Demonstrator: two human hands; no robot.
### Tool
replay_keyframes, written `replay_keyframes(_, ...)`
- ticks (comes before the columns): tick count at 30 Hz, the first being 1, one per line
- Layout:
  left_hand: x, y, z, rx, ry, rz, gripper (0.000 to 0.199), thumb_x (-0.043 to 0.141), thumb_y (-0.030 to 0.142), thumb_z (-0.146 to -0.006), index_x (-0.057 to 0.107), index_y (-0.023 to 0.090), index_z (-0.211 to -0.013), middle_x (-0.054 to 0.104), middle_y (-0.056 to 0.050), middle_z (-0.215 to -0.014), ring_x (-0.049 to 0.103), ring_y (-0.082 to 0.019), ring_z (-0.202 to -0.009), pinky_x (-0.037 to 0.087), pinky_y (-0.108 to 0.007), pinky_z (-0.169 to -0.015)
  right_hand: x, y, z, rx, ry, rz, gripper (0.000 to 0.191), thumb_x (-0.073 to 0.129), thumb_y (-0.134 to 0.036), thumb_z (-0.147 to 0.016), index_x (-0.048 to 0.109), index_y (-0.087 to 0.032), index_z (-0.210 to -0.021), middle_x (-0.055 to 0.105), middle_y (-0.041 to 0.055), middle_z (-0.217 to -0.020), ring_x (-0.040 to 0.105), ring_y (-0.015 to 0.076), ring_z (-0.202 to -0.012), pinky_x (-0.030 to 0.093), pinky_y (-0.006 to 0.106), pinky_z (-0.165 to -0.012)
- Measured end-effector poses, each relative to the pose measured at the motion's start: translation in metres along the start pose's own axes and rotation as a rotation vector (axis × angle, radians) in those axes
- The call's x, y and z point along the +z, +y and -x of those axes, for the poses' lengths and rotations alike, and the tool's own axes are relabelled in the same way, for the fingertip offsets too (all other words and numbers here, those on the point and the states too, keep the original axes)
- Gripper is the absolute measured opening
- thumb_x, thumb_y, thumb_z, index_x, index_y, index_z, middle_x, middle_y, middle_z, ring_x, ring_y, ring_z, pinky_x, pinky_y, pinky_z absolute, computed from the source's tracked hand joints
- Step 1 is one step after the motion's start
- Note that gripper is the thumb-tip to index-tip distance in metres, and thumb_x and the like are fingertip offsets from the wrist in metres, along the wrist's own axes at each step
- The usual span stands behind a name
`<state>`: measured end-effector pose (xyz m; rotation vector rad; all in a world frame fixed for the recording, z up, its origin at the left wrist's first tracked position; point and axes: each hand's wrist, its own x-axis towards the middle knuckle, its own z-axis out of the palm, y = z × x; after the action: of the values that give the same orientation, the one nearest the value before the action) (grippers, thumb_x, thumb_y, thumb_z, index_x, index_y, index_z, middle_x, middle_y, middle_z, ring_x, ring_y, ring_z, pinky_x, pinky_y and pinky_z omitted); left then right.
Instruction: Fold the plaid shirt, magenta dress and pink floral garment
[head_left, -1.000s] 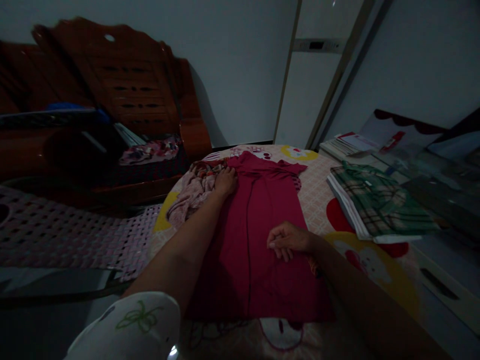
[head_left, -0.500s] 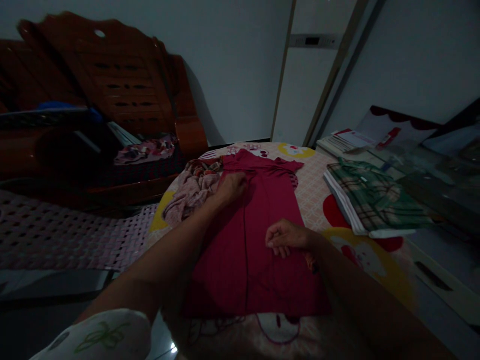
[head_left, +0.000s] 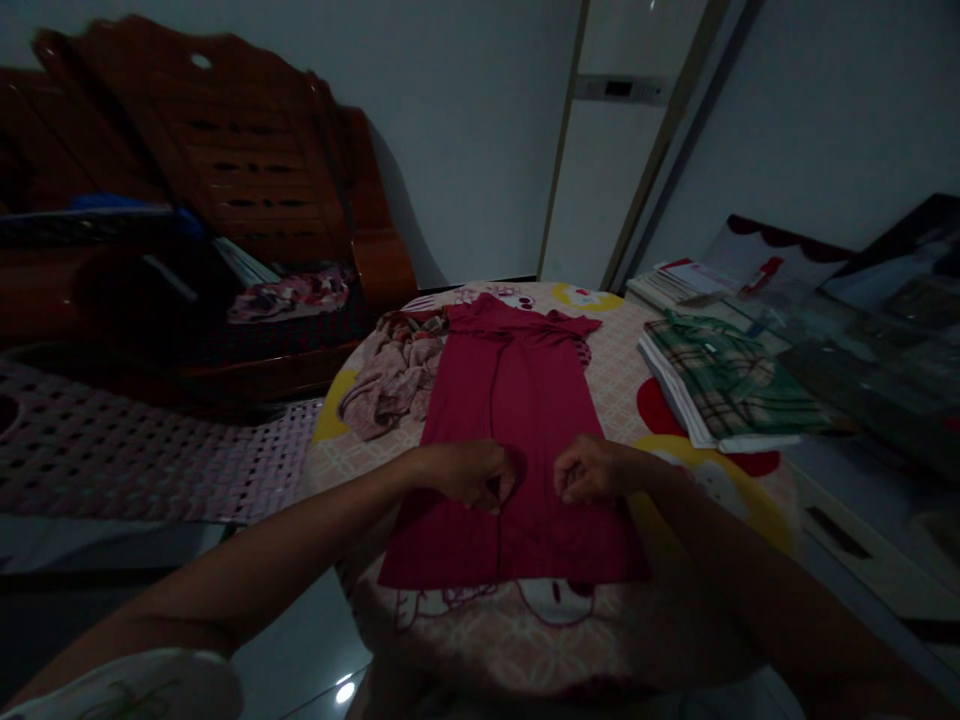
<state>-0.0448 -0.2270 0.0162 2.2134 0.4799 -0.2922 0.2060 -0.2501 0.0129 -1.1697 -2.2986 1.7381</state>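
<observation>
A magenta garment (head_left: 525, 390), seemingly a shirt, lies folded lengthwise on a patterned cloth, its gathered upper end away from me and its straight hem towards me. A dark fold line runs down its middle. My left hand (head_left: 476, 475) is closed on the garment at that line, fingertips pressed together on the fabric. To its right, my right hand (head_left: 589, 468) rests on the lower half with fingers curled in; no cloth shows between them. Against the garment's left side is a crumpled pinkish-grey cloth (head_left: 397, 380).
The round table (head_left: 517, 650) has a cartoon-print cover. Folded clothes, a green plaid one (head_left: 731, 370) on top, are stacked at the right beside a glass-topped surface. A wooden chair (head_left: 247, 170) and a woven pink seat (head_left: 165, 460) stand to the left.
My left hand has come down the garment towards me, from near its upper end to its lower half. The right hand stays near its place, with its fingers curled tighter.
</observation>
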Motion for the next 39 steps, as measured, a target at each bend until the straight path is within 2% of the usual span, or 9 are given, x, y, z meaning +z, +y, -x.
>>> replay_keyframes(2,0.004,0.008,0.004,0.024,0.003,-0.080,0.005,0.072,0.015,-0.076,0.068,0.015,-0.079,0.065,0.000,-0.070,0.058,-0.012,-0.061,0.037,-0.022,-0.055,0.010,0.000,0.006,-0.035,-0.001,0.041,0.019,0.071,-0.030,-0.071,0.070,-0.012,-0.077,0.064,0.0001,-0.064,0.058,0.0106,-0.058,0.040,0.019,-0.053)
replay_keyframes(7,0.023,0.042,0.019,-0.056,0.067,-0.422,0.040,0.080,0.040,-0.067,0.067,0.017,-0.097,0.070,-0.006,-0.093,0.063,-0.020,-0.078,0.040,-0.027,-0.059,0.044,-0.003,0.021,-0.105,0.035,0.357,0.036,0.080,-0.037,-0.068,0.070,-0.014,-0.094,0.068,0.0034,-0.083,0.062,0.0159,-0.075,0.044,0.024,-0.066)
replay_keyframes(10,0.048,0.058,0.025,-0.096,0.147,-0.668,0.053,0.074,0.034,-0.071,0.061,0.013,-0.118,0.066,-0.013,-0.112,0.064,-0.025,-0.086,0.044,-0.031,-0.064,0.067,-0.007,0.032,-0.204,0.164,0.691,0.043,0.075,-0.029,-0.072,0.064,-0.015,-0.112,0.066,0.0107,-0.108,0.060,0.0224,-0.099,0.044,0.032,-0.084)
replay_keyframes(12,0.065,0.064,0.028,-0.097,0.191,-0.782,0.053,0.067,0.032,-0.078,0.057,0.008,-0.123,0.063,-0.017,-0.116,0.063,-0.026,-0.089,0.046,-0.034,-0.066,0.080,-0.010,0.038,-0.206,0.178,0.839,0.045,0.068,-0.025,-0.076,0.060,-0.014,-0.119,0.063,0.0140,-0.113,0.058,0.0252,-0.103,0.043,0.035,-0.086)
replay_keyframes(17,0.088,0.071,0.031,-0.109,0.251,-0.910,0.040,0.058,0.030,-0.085,0.060,0.009,-0.119,0.063,-0.015,-0.108,0.060,-0.026,-0.090,0.047,-0.035,-0.070,0.098,-0.018,0.039,-0.185,0.126,0.996,0.042,0.057,-0.022,-0.077,0.057,-0.012,-0.117,0.061,0.0134,-0.110,0.056,0.0254,-0.095,0.043,0.036,-0.080)
replay_keyframes(23,0.093,0.070,0.025,-0.153,0.292,-0.922,0.022,0.052,0.021,-0.089,0.065,0.010,-0.103,0.062,-0.012,-0.095,0.059,-0.023,-0.084,0.045,-0.034,-0.065,0.101,-0.012,0.034,-0.178,0.167,1.008,0.037,0.054,-0.019,-0.080,0.055,-0.012,-0.117,0.060,0.0133,-0.109,0.055,0.0249,-0.097,0.041,0.037,-0.084)
replay_keyframes(29,0.091,0.067,0.027,-0.141,0.321,-0.892,0.027,0.056,0.030,-0.088,0.063,0.011,-0.105,0.062,-0.011,-0.095,0.058,-0.023,-0.082,0.045,-0.034,-0.063,0.093,-0.015,0.044,-0.209,0.138,0.922,0.042,0.059,-0.025,-0.082,0.054,-0.011,-0.121,0.058,0.0150,-0.115,0.053,0.0270,-0.104,0.043,0.039,-0.087)
replay_keyframes(33,0.099,0.067,0.024,-0.091,0.267,-1.030,0.021,0.062,0.025,-0.082,0.066,0.010,-0.096,0.060,-0.012,-0.088,0.057,-0.024,-0.081,0.044,-0.035,-0.062,0.108,-0.015,0.045,-0.180,0.218,1.040,0.039,0.052,-0.011,-0.081,0.054,-0.012,-0.119,0.059,0.0143,-0.111,0.053,0.0265,-0.103,0.044,0.040,-0.088)
replay_keyframes(39,0.117,0.065,0.009,-0.222,0.355,-1.072,0.013,0.053,0.013,-0.085,0.067,0.012,-0.087,0.056,-0.011,-0.080,0.056,-0.023,-0.074,0.041,-0.034,-0.053,0.131,-0.001,0.036,-0.110,0.377,1.126,0.034,0.048,-0.003,-0.081,0.055,-0.016,-0.112,0.060,0.0115,-0.105,0.056,0.0258,-0.098,0.046,0.038,-0.084)
